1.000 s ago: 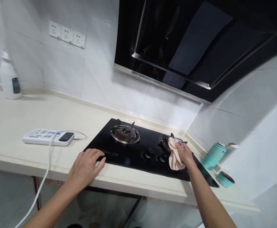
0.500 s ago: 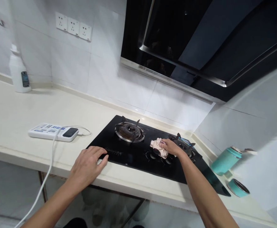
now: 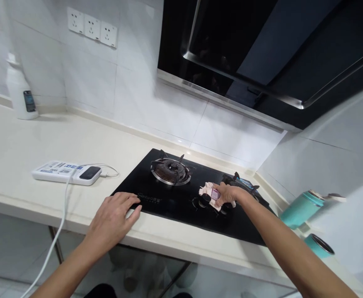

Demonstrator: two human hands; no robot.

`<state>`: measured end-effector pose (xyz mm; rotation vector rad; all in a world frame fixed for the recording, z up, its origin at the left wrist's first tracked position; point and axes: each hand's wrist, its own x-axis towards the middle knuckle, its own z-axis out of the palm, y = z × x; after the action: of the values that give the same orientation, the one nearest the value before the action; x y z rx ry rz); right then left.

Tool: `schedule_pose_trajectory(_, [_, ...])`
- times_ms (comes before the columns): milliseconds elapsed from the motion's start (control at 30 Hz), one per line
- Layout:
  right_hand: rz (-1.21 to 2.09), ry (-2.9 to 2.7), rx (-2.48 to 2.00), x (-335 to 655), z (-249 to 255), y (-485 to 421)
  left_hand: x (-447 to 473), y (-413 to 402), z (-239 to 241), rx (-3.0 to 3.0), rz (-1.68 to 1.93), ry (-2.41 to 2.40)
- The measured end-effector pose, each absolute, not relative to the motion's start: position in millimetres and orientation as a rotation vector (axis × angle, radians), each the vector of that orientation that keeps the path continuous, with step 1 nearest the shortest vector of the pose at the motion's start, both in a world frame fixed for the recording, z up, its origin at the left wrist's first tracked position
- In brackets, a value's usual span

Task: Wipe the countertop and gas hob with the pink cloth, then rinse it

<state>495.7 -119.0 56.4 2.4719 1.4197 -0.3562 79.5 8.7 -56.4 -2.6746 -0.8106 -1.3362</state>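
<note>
Right hand closed on bunched pale-pink cloth, on the stove beside a knob; left hand loose, nothing held, at stove's front edge. Cloth likely light, soft, floppy; best taken bunched mid-cloth. White bottle, teal canister, teal cup: contents can't tell.

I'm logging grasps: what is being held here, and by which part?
A cloth, bunched in the right hand, gripped toward its right side in the picture. The left hand, at the hob's edge, holds nothing.
</note>
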Motion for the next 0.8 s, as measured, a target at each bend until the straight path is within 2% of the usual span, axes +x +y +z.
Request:
schedule_pose_trajectory(333, [-0.077,1.302,2.680,527.0,30.0,-94.9,84.1,2.3,-50.9,-2.609,-1.324,-0.776])
schedule_pose_trajectory(533, [0.050,1.329,2.805,552.5,26.7,-34.8,84.8,2.9,-50.7,-2.597,-1.352,-0.797])
schedule_pose_trajectory(800, [0.113,1.424,2.741,583.9,33.1,45.6,81.5,4.2,-51.5,-2.580,-1.429,-0.759])
